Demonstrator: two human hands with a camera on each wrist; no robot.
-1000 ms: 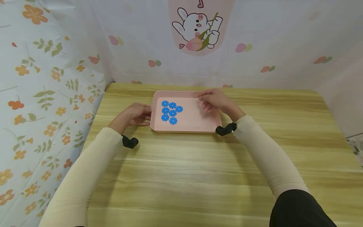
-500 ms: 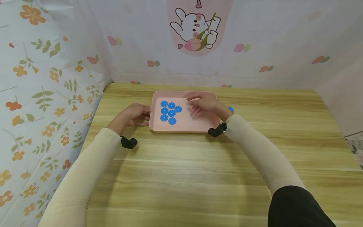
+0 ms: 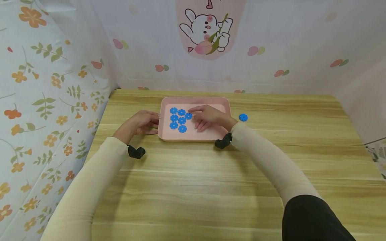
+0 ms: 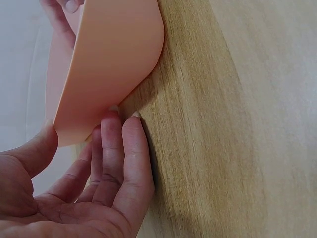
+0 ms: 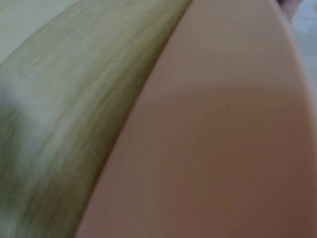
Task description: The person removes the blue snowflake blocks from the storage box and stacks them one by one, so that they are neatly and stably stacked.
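Observation:
A shallow pink tray (image 3: 164, 134) lies on the table with several blue notched snowflake discs (image 3: 174, 117) grouped in its left half. My left hand (image 3: 143, 121) holds the tray's left end: in the left wrist view the thumb is at the rim and the fingertips meet the outer wall (image 4: 114, 54) low down. Over the tray, my right hand (image 3: 208, 117) stretches its index finger and thumb to the rightmost disc (image 3: 188, 116), its other fingers loosely bent. The right wrist view shows only the tray's outer wall (image 5: 213, 139) and wood, not the working fingertips.
Another blue notched disc (image 3: 243, 117), looking thick like a small stack, lies on the wooden table (image 3: 193, 187) right of the tray. Behind the table hangs a printed white cloth (image 3: 135, 60), and a floral one (image 3: 54, 134) runs along the left side.
My right hand has moved left across the tray to the rightmost disc, uncovering the blue disc on the table at right. My left hand has stayed at the tray's left end.

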